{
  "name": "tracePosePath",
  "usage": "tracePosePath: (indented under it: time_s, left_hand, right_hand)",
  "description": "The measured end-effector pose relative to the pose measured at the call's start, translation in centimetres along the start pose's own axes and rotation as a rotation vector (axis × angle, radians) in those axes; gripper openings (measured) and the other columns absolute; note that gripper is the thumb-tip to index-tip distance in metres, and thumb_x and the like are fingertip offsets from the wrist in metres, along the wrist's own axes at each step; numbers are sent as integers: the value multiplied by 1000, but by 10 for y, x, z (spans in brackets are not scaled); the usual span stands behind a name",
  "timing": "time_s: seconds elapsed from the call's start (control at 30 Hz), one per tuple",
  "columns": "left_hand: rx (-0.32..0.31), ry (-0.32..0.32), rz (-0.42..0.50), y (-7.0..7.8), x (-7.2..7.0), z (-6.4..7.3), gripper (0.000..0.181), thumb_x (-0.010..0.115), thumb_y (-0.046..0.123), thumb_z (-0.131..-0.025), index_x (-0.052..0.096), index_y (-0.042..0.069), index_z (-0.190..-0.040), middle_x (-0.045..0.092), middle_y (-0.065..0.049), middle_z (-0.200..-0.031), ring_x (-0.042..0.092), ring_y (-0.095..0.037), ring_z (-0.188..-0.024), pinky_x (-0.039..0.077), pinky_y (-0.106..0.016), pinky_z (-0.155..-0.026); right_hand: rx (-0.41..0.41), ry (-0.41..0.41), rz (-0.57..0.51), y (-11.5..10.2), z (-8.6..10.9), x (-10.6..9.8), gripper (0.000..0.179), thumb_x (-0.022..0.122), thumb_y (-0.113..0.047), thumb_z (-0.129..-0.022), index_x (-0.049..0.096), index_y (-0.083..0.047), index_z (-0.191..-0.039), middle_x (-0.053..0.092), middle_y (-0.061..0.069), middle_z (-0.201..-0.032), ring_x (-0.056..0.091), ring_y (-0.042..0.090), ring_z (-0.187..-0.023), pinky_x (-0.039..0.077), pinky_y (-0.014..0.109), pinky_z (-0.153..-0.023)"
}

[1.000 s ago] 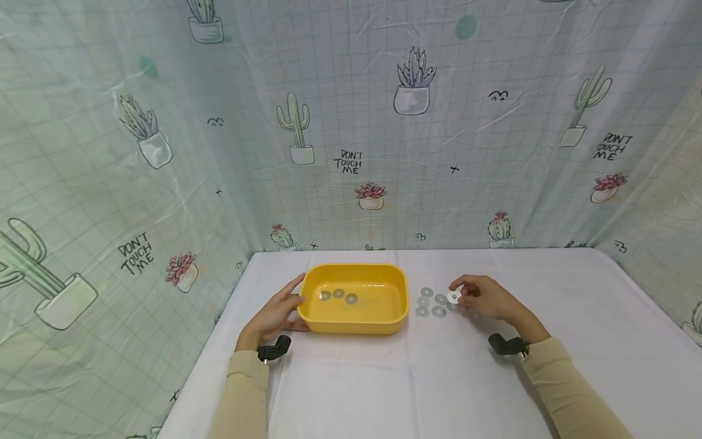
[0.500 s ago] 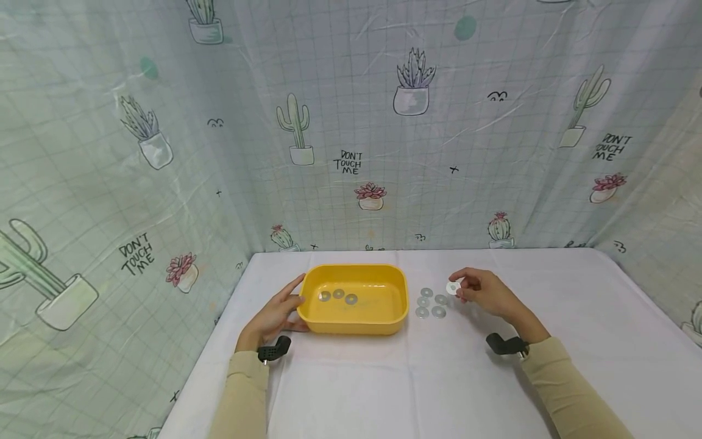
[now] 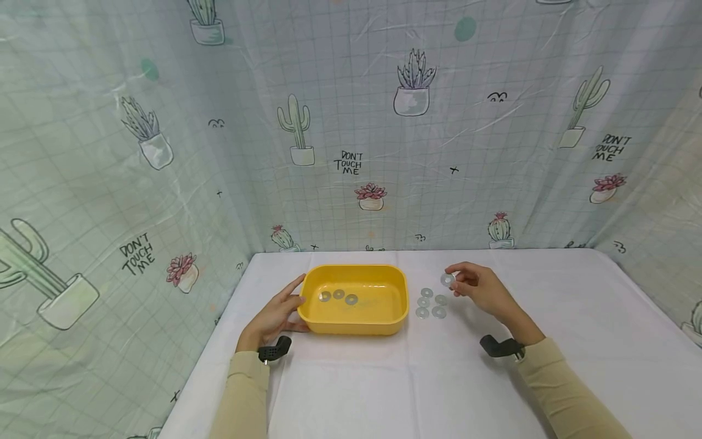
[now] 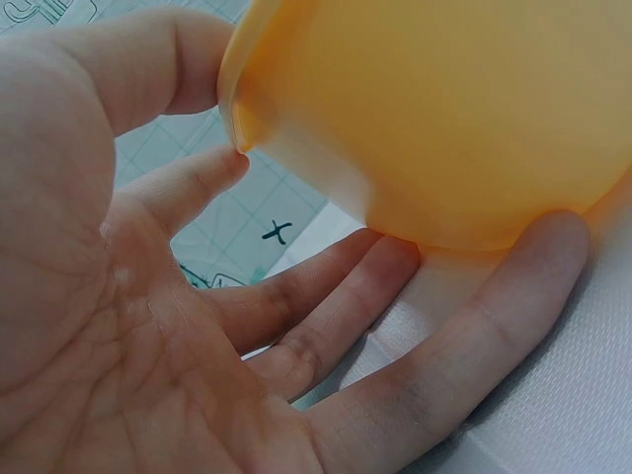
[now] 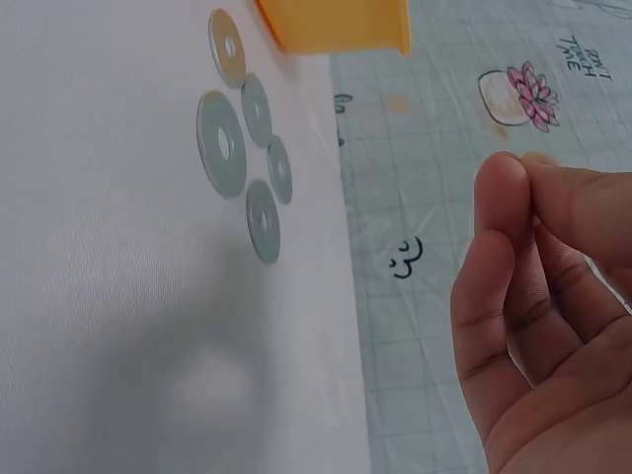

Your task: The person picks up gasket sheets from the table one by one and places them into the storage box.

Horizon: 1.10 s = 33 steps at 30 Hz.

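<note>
My left hand (image 3: 276, 314) grips the left end of a shallow yellow plastic tray (image 3: 359, 329). In the left wrist view, the thumb (image 4: 178, 64) lies at the tray's rim (image 4: 237, 109) and the other fingers spread along and under its outer wall. My right hand (image 3: 484, 289) pinches a flat metal washer (image 3: 446, 280) between thumb and fingertips, raised over the table right of the tray. From the right wrist, that washer is hidden by the fingers (image 5: 502, 197). Several loose washers (image 5: 221, 143) lie in a cluster between the tray and my right hand.
Inside the tray are three washers, one of them a washer (image 3: 351, 299) near the middle. A white cloth (image 3: 351, 390) covers the table. A printed curtain (image 3: 351, 122) hangs behind the far edge and along the sides.
My right hand has risen away from the table with the washer, shifting slightly back and left. The left hand, the tray and the loose washers have stayed where they were.
</note>
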<state>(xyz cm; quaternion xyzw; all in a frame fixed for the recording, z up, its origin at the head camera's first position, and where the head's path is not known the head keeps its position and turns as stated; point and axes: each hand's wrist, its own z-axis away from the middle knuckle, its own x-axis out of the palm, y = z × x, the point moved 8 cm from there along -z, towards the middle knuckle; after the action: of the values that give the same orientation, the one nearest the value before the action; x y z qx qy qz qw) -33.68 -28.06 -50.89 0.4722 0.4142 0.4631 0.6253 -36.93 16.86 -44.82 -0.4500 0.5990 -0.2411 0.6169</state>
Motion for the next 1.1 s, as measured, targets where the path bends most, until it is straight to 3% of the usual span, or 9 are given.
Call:
tracePosePath:
  time_s: [0.4, 1.1]
  left_hand:
    - [1, 5, -9, -1, -1, 0, 64, 50, 21, -105, 25, 41, -161, 47, -26, -148, 63, -34, -119, 62, -56, -86]
    - [-12, 23, 10, 0, -3, 2, 63, 49, 22, -106, 27, 43, -160, 49, -24, -148, 62, -33, -121, 63, -56, -85]
  right_hand:
    - [23, -47, -143, -6, -1, 8, 33, 65, -8, -98, 63, -5, -131, 65, 21, -101, 71, 32, -90, 62, 32, -82]
    - [74, -57, -230, -22, 1, 34, 34, 65, -9, -99, 62, -6, -133, 66, 11, -99, 67, 37, -93, 62, 38, -89]
